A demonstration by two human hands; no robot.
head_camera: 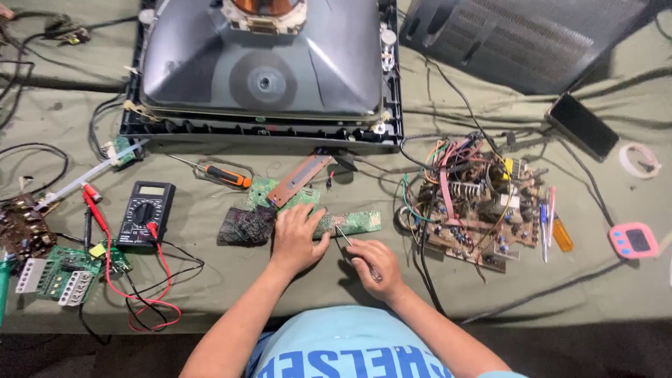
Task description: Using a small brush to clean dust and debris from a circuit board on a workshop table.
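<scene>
My left hand (296,236) lies flat, fingers spread, pressing down on a green circuit board (353,223) near the table's middle. A dark block (245,226) sits at the board's left end. My right hand (372,266) is closed around a thin screwdriver (344,236), whose metal tip points up-left onto the board beside my left fingers. A brown strip board (301,180) lies just beyond, angled toward the picture tube.
A bare picture tube (262,66) in its black frame fills the back. A black multimeter (145,212) with red leads, an orange-handled screwdriver (227,175) and small boards lie left. A wired chassis board (472,206), phone (583,126) and pink timer (633,240) lie right.
</scene>
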